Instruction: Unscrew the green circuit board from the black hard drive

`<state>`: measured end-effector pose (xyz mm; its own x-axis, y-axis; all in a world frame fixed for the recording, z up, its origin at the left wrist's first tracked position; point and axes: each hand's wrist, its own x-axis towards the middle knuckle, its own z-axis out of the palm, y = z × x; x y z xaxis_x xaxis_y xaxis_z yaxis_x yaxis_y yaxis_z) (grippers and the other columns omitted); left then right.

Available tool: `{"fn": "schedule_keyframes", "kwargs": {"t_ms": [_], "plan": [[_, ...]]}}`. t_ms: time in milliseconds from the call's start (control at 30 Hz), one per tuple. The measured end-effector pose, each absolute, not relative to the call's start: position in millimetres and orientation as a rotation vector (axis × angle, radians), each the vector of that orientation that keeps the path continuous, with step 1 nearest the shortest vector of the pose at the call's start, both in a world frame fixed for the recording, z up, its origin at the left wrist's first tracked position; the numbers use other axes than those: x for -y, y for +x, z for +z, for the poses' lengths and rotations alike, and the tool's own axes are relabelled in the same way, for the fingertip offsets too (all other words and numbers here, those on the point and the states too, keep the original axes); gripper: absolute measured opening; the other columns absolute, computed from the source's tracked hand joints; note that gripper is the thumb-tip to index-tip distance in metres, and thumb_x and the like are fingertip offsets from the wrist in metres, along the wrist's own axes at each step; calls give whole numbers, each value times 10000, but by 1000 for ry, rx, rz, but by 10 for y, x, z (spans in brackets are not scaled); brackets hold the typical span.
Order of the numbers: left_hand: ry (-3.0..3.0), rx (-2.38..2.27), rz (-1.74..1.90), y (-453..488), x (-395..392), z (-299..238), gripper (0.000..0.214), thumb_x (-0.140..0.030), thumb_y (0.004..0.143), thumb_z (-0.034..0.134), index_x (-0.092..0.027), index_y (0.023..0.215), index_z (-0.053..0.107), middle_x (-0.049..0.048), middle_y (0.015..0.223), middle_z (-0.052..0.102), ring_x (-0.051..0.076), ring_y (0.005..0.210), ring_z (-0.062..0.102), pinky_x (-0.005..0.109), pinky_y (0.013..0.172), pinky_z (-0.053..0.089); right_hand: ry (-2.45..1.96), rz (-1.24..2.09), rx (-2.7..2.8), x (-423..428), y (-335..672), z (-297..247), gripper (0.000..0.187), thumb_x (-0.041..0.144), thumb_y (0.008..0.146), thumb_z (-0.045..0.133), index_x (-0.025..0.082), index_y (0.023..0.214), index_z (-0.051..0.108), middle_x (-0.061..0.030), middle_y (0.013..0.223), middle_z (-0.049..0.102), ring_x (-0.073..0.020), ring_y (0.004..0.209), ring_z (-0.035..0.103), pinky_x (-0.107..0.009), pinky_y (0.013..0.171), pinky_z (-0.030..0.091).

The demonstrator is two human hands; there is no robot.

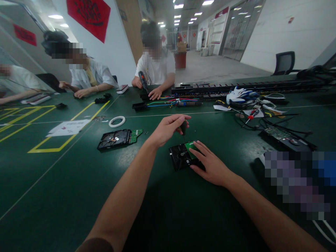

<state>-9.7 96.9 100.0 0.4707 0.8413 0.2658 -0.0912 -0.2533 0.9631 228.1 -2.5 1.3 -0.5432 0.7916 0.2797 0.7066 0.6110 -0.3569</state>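
A black hard drive (178,157) with a green circuit board (190,146) lies flat on the green table in front of me. My left hand (172,127) is closed around the dark handle of a screwdriver (184,130), held upright with its thin shaft pointing down at the drive's far edge. Whether the tip touches a screw is too small to tell. My right hand (210,162) rests on the drive's right side, fingers spread over the board and casing. Left of my left forearm lies a second hard drive (115,138), its green board (136,135) sticking out at one end.
A white tape roll (117,121) and a paper sheet (68,128) lie to the left. At right are a red screwdriver (252,116), gloves (240,95), cables and another drive-like unit (287,138). Across the table a person holds a power screwdriver (143,81); other people sit at left.
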Motion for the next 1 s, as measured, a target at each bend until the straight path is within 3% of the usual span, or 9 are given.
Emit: {"fn": "schedule_keyframes", "kwargs": {"t_ms": [167, 500, 767, 900, 1000], "plan": [[1541, -647, 976, -96, -944, 1019, 262, -377, 1021, 600, -193, 1135, 747, 95, 1094, 726, 183, 1000, 681, 264, 735, 560, -1172, 291, 2409, 25, 2288, -5, 639, 479, 1006, 616, 274, 1590, 453, -129, 1721, 330, -385, 1614, 213, -664, 1255, 333], [1645, -769, 1074, -38, -896, 1043, 264, -385, 920, 762, -155, 969, 643, 78, 969, 706, 138, 818, 647, 245, 663, 566, -1167, 283, 2405, 23, 2293, -25, 659, 472, 1008, 620, 297, 1613, 423, -110, 1732, 312, -382, 1614, 214, -672, 1257, 325], [1725, -732, 1080, -52, -909, 1047, 254, -379, 939, 739, -187, 1091, 673, 35, 906, 667, 139, 819, 635, 245, 674, 554, -1191, 287, 2417, 27, 2286, -8, 641, 479, 1009, 618, 261, 1591, 459, -130, 1724, 325, -370, 1617, 208, -635, 1272, 319], [1806, -760, 1101, -65, -914, 1058, 229, -396, 942, 730, -177, 1010, 737, 68, 988, 705, 142, 826, 632, 255, 683, 546, -1165, 287, 2403, 24, 2290, -19, 655, 460, 1005, 626, 288, 1608, 434, -113, 1732, 312, -381, 1614, 215, -657, 1262, 322], [1826, -779, 1093, -84, -916, 1068, 243, -391, 953, 708, -188, 1071, 771, 83, 1104, 728, 149, 868, 645, 255, 696, 551, -1159, 284, 2403, 22, 2295, -28, 650, 460, 1006, 624, 282, 1604, 440, -120, 1728, 318, -381, 1614, 215, -659, 1258, 329]]}}
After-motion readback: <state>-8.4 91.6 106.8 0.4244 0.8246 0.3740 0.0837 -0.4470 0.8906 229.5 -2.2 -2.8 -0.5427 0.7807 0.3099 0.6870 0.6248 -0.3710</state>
